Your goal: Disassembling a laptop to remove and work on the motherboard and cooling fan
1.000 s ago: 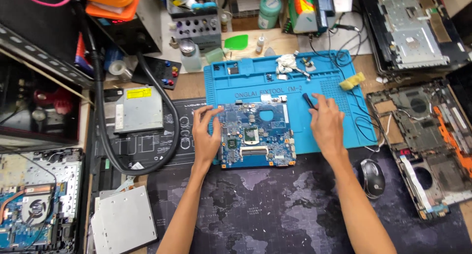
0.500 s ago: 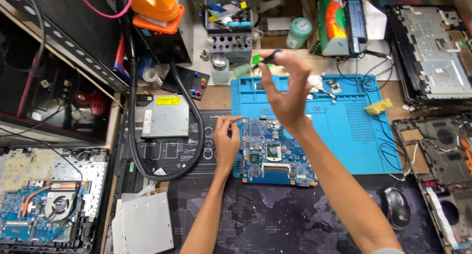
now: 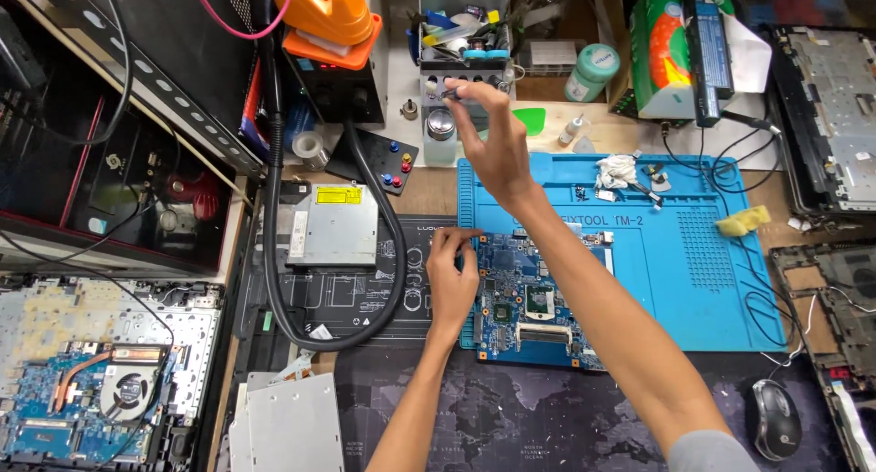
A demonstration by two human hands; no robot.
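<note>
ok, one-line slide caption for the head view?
Left hand steadies blue circuit board; right hand reaches to tool rack.
</note>
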